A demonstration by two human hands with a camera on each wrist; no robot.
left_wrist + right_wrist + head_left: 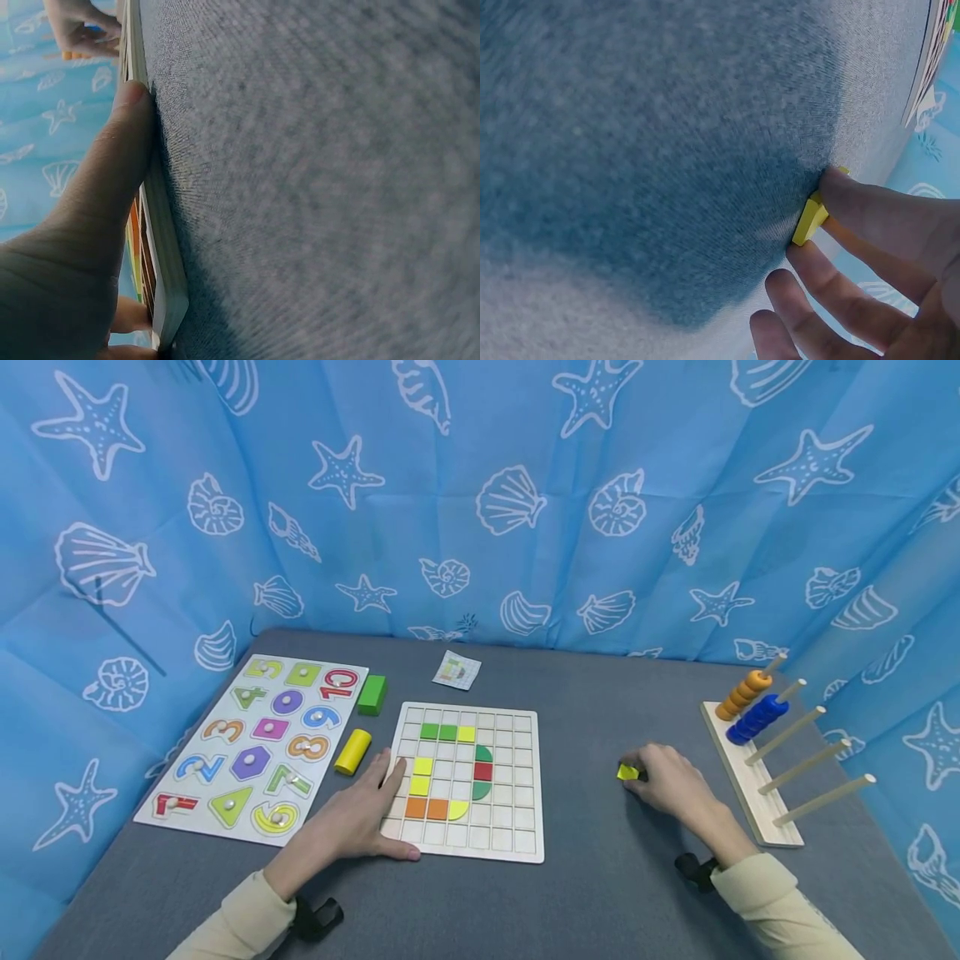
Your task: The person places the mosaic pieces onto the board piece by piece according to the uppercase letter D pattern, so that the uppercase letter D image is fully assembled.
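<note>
A white gridded board (507, 814) lies on the table with green, yellow, red and orange flat pieces set in some squares. My left hand (358, 817) rests spread at the board's left side. Its thumb (112, 154) lies along the near edge in the left wrist view, and the other fingers are partly hidden there. Off to the right of the board, my right hand (666, 779) pinches a small yellow piece (810, 219) between thumb and fingers, low over the table. The piece's full outline is hidden by the fingers.
A number-and-shape puzzle board (255, 747) lies at left. Beside it are a green block (372, 695) and a yellow cylinder (352, 752). A small pattern card (457, 670) lies behind the gridded board. At right stands a pegged bead rack (750, 793) with orange and blue beads.
</note>
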